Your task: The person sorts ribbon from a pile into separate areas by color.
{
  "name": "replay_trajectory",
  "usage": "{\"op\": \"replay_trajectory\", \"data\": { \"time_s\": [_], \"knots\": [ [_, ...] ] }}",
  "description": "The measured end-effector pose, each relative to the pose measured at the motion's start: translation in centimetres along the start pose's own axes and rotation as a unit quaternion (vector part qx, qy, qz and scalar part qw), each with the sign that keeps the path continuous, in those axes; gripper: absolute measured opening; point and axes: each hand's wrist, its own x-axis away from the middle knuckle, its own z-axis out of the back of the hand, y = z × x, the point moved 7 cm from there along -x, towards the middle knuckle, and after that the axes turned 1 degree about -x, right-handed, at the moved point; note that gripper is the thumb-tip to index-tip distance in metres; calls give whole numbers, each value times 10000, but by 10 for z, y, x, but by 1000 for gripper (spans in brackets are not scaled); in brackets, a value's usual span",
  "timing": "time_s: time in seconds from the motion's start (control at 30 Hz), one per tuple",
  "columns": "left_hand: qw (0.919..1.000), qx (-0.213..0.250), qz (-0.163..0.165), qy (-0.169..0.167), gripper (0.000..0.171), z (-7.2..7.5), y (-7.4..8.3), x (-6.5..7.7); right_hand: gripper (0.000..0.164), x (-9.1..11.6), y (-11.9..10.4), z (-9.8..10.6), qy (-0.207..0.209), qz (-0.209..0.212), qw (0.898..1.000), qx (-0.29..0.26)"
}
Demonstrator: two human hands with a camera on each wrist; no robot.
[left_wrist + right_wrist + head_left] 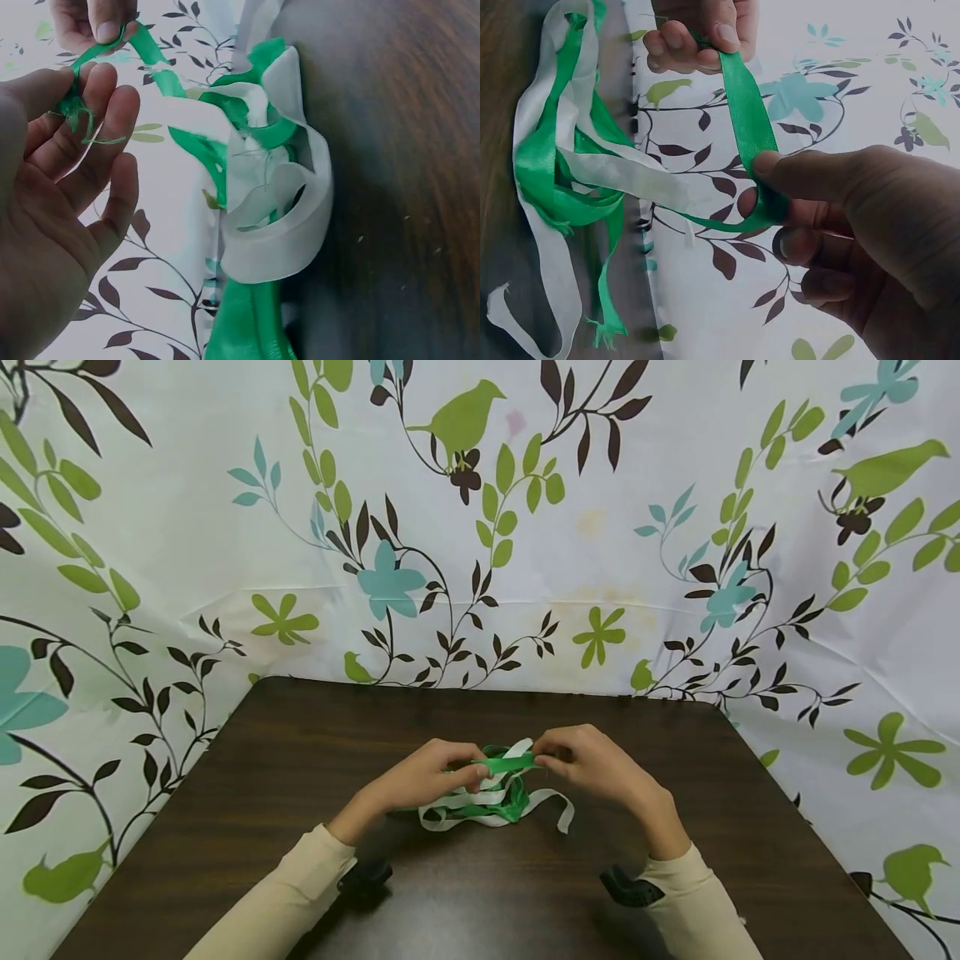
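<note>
A green ribbon is stretched between both hands, a little above the table. My left hand pinches its frayed end between thumb and forefinger; loose green threads hang there in the left wrist view. Further along the same ribbon, my right hand pinches it between thumb and fingers, and the ribbon bends back from there toward the pile. Below the hands lies a loose tangle of green ribbon and white ribbon. One white tail curls out to the right, and another frayed green end hangs from the tangle.
The dark brown wooden table carries the pile near its middle. Behind it hangs a white cloth printed with leaves, birds and flowers. Black wrist straps sit at both sleeves.
</note>
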Motion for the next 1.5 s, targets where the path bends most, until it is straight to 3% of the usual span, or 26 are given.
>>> {"op": "replay_trajectory", "data": {
  "time_s": [0.17, 0.33, 0.63, 0.87, 1.3, 1.37, 1.5],
  "knots": [
    [9999, 19, -24, 119, 15, 8, 3, 0, 8, 4, -2, 4, 19, 110, 9992, -380],
    [9996, 112, -64, 261, 15, 18, 5, 4, 6, 8, -4, 7, -19, 108, 9991, -422],
    [9949, 29, 403, 926, 12, 54, 6, 16, 7, 15, -3, 22, 104, -108, 9993, -333],
    [9918, -174, 463, 1183, 13, 76, 3, 24, 8, 21, 1, 30, 215, -240, 9991, -291],
    [9741, -40, 1462, 1724, 22, 110, -40, 44, 8, 27, 2, 41, 320, -326, 9984, -348],
    [9728, 62, 1524, 1741, 22, 112, -39, 46, 8, 27, 3, 42, 345, -354, 9981, -369],
    [9716, 85, 1581, 1758, 20, 115, -21, 49, 9, 29, 5, 43, 387, -406, 9974, -452]
  ]
}}
